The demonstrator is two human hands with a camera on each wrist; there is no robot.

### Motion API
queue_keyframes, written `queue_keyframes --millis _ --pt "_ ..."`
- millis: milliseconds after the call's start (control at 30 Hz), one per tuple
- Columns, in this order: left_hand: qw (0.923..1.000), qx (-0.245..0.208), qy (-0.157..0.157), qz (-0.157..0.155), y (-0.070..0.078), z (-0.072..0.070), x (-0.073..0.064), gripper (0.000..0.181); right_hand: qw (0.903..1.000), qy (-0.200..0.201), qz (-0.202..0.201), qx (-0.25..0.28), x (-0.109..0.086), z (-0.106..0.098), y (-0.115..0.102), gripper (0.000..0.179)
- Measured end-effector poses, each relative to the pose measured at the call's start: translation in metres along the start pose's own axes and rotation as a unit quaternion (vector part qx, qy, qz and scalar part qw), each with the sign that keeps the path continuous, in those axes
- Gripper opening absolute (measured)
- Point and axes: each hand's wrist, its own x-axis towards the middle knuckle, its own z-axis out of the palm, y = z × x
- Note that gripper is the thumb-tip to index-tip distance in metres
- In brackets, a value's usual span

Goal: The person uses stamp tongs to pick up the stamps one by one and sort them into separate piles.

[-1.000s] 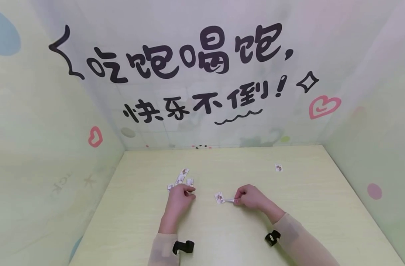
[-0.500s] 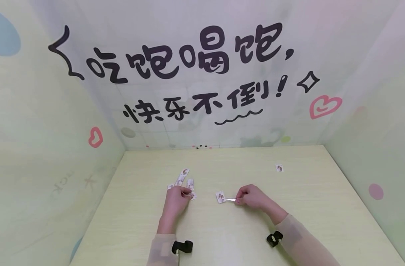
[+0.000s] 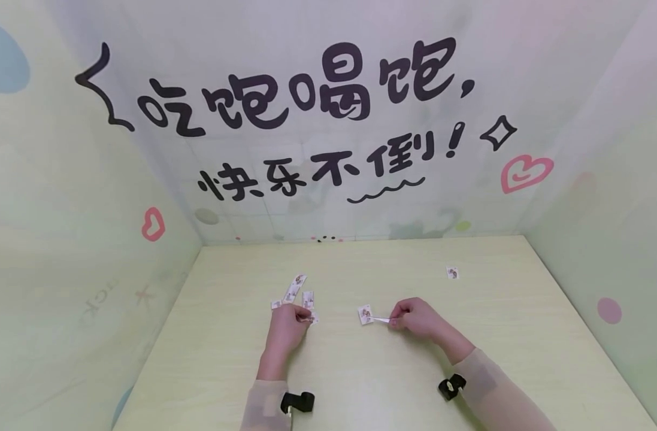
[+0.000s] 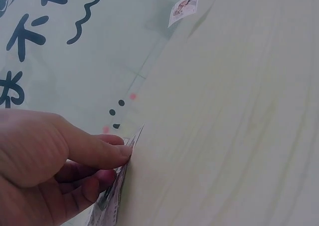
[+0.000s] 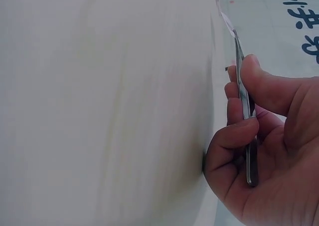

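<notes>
In the head view my right hand (image 3: 422, 320) grips a pair of metal tweezers (image 3: 381, 319), seen lengthwise in the right wrist view as tweezers (image 5: 245, 106) between thumb and curled fingers. At their tips is a small white sticker (image 3: 365, 314) with a printed figure; the left wrist view shows this sticker (image 4: 183, 9) apart from the tabletop. My left hand (image 3: 286, 329) pinches the edge of a printed sticker strip (image 4: 119, 186) between thumb and fingers. Part of the strip is hidden behind that hand. More sticker strips (image 3: 294, 287) lie just beyond it.
A single small sticker (image 3: 453, 273) lies toward the back right of the pale wooden table (image 3: 522, 359). Printed walls (image 3: 328, 209) enclose the table at the back and both sides. Each wrist wears a black camera mount (image 3: 297, 401).
My right hand has drawn to the right, with the tweezers and sticker moving along. My left hand has shifted slightly toward me, and more of the strip shows beside its fingers.
</notes>
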Motion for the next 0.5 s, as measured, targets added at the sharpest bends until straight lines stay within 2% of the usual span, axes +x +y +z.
queue_keyframes --millis 300,500 --pt "1.0000 -0.002 0.003 -0.007 0.003 -0.001 -0.001 0.013 0.9996 0.027 0.008 -0.003 -0.009 -0.021 0.009 0.006" --pt "0.9999 -0.007 0.003 -0.010 0.004 -0.002 -0.002 0.014 0.9981 0.051 0.034 0.001 -0.014 -0.036 0.021 0.006"
